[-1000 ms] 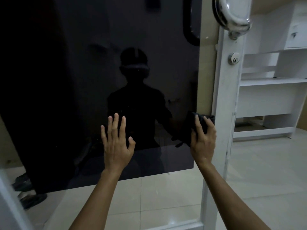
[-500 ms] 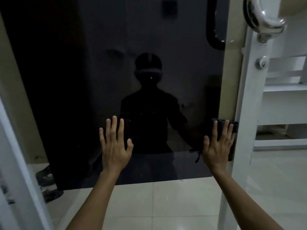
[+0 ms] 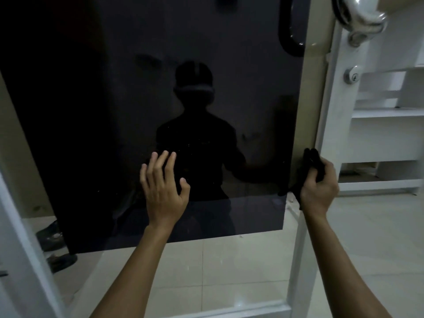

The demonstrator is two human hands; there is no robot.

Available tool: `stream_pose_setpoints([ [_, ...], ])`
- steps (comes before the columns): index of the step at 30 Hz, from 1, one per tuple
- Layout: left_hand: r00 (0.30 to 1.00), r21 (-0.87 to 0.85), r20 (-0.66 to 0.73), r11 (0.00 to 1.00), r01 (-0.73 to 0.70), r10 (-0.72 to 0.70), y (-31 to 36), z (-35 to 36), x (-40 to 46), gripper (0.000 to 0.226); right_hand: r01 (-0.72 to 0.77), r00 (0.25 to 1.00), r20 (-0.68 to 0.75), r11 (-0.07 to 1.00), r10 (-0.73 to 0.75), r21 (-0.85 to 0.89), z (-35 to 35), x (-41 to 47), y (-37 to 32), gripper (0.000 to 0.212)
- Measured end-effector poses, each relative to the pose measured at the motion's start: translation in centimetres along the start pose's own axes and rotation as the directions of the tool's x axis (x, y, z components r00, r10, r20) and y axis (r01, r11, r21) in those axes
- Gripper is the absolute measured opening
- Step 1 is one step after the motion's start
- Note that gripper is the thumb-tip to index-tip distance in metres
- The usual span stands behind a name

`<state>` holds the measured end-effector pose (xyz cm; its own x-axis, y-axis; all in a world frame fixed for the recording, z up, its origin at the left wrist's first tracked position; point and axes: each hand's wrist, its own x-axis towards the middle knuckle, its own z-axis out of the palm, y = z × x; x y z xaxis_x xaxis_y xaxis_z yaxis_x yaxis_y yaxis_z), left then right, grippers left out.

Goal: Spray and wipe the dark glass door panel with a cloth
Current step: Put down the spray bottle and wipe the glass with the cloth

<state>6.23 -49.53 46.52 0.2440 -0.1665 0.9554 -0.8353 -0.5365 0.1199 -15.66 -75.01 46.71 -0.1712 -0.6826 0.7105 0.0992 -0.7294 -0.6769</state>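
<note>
A chrome door handle (image 3: pixel 358 17) above a keyhole lock (image 3: pixel 352 75), white shelves (image 3: pixel 387 113), shoes (image 3: pixel 51 235) on tiles.

The floor (image 3: pixel 206 271) is pale glossy tile with thin grout lines. Two dark shoes (image 3: pixel 55 246) lie on it at lower left, one just nearer than the other. A white shelf unit (image 3: pixel 385 143) stands on it at right.
</note>
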Motion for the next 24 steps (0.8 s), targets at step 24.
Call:
stream_pose_setpoints([
  [24,0.608,-0.608,0.794,0.047,0.792,0.019,17.8,2.3,3.0,0.013,-0.746,0.647,0.649,0.511,0.4,0.428,-4.8,-0.1,-5.1,0.032],
])
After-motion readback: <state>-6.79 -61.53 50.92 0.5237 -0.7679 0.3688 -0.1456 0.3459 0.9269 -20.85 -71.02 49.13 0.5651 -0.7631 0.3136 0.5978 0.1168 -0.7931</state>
